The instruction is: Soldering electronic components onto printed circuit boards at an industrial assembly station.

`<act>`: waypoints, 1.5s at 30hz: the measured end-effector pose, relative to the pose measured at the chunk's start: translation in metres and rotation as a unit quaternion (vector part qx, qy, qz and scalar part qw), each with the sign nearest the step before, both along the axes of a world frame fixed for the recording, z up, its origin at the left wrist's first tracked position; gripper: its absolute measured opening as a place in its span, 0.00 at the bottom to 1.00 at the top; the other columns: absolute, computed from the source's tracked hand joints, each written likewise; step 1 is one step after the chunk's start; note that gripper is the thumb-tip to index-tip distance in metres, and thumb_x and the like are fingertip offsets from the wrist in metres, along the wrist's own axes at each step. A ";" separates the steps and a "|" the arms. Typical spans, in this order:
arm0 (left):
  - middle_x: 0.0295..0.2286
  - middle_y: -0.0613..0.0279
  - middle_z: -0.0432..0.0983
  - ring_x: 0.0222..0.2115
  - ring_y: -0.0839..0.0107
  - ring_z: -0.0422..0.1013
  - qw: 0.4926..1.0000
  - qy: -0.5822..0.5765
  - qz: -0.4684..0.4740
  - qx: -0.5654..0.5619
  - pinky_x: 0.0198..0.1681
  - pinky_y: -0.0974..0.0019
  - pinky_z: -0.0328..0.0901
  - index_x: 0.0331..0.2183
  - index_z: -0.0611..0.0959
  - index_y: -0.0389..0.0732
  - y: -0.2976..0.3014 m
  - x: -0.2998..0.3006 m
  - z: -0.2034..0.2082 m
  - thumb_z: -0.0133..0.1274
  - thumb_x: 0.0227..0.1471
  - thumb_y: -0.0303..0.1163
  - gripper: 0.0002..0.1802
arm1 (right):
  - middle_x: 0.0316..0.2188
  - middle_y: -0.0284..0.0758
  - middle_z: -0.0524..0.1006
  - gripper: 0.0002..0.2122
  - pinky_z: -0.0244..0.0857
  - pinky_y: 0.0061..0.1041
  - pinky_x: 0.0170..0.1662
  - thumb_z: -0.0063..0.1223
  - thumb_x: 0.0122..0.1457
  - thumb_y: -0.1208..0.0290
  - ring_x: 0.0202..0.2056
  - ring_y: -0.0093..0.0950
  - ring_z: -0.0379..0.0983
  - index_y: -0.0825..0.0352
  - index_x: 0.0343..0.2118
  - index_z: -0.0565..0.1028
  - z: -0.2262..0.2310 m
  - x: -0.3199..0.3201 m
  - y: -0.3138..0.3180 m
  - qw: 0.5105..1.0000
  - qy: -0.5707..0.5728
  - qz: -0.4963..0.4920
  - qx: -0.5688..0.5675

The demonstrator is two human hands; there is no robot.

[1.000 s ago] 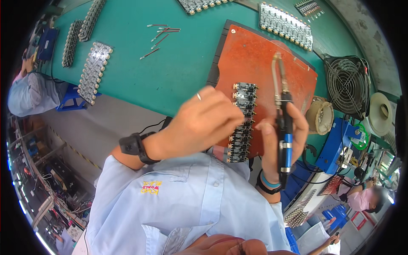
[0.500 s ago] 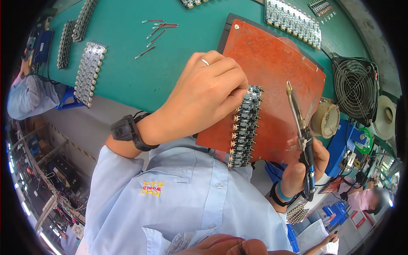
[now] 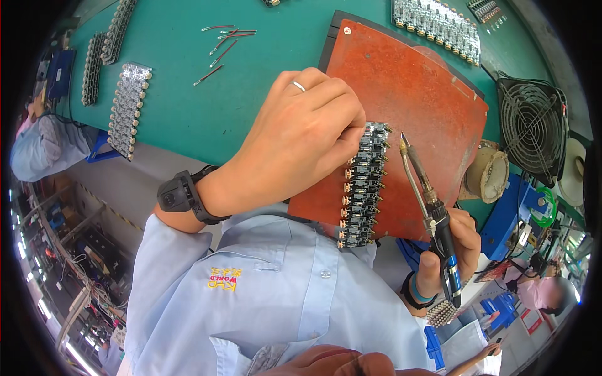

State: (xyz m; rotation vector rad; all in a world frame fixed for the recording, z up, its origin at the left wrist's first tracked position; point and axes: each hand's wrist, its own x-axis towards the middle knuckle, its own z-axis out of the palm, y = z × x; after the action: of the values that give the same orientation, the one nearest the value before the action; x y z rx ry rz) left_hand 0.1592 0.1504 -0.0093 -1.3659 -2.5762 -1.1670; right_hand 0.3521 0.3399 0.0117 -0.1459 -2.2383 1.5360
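Note:
On a red-brown board [image 3: 407, 81] lies a dark strip of joined circuit boards [image 3: 362, 194], with copper-coloured round parts on its left edge and brass pins on its right. My left hand [image 3: 307, 125] is closed in a pinch at the far end of the strip; its fingertips are hidden, so what they grip cannot be seen. My right hand [image 3: 463, 244] is wrapped round a soldering iron [image 3: 446, 250] with a thin metal tube along its shaft. The iron's tip points away from me, just right of the strip's far end, apart from it.
Several small parts with red leads [image 3: 226, 47] lie on the green table [image 3: 175, 100]. A circuit panel [image 3: 130, 106] lies at left, another [image 3: 439, 28] at far right. A black fan [image 3: 532, 128] and a solder-coloured round spool [image 3: 486, 172] stand at right. Other people sit nearby.
The soldering iron has swung left, its tip now close to the strip's far end. My left hand has stayed at the strip. The view has shifted slightly.

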 end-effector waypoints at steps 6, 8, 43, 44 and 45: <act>0.28 0.69 0.74 0.32 0.68 0.69 0.999 0.022 -0.019 0.022 0.43 0.63 0.59 0.25 0.76 0.42 0.000 -0.003 -0.007 0.58 0.40 0.24 0.06 | 0.35 0.43 0.75 0.25 0.65 0.30 0.38 0.66 0.47 0.65 0.34 0.33 0.71 0.69 0.46 0.69 0.001 -0.003 0.000 0.999 -0.008 0.034 0.024; 0.27 0.69 0.74 0.31 0.68 0.69 0.998 0.053 -0.021 0.034 0.43 0.63 0.59 0.24 0.76 0.42 -0.001 -0.004 -0.009 0.59 0.39 0.23 0.07 | 0.35 0.43 0.75 0.25 0.65 0.30 0.38 0.66 0.46 0.66 0.34 0.33 0.71 0.69 0.46 0.69 0.002 -0.005 0.000 0.999 -0.005 0.040 0.033; 0.25 0.68 0.72 0.29 0.68 0.68 0.998 0.032 -0.021 0.051 0.40 0.63 0.60 0.23 0.75 0.42 -0.001 -0.006 -0.013 0.59 0.37 0.23 0.09 | 0.32 0.45 0.77 0.23 0.67 0.27 0.35 0.66 0.44 0.73 0.32 0.34 0.73 0.74 0.44 0.70 0.014 -0.022 -0.014 0.981 -0.047 0.080 0.170; 0.24 0.68 0.72 0.29 0.68 0.68 0.998 0.034 -0.020 0.050 0.40 0.63 0.60 0.23 0.75 0.42 -0.001 -0.006 -0.014 0.59 0.37 0.23 0.09 | 0.32 0.45 0.77 0.23 0.67 0.27 0.35 0.66 0.44 0.73 0.32 0.34 0.73 0.74 0.44 0.70 0.014 -0.023 -0.014 0.981 -0.046 0.081 0.170; 0.24 0.68 0.72 0.29 0.68 0.68 0.998 0.034 -0.020 0.051 0.40 0.63 0.60 0.23 0.75 0.42 -0.002 -0.007 -0.014 0.59 0.37 0.23 0.09 | 0.32 0.45 0.77 0.23 0.67 0.27 0.35 0.66 0.44 0.73 0.32 0.34 0.73 0.74 0.44 0.70 0.014 -0.023 -0.015 0.981 -0.047 0.077 0.173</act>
State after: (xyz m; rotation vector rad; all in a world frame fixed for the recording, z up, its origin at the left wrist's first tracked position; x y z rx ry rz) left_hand 0.1525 0.1488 -0.0231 -1.4168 -2.4182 -1.2158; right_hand 0.3292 0.3249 0.0261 0.0615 -2.6055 1.2059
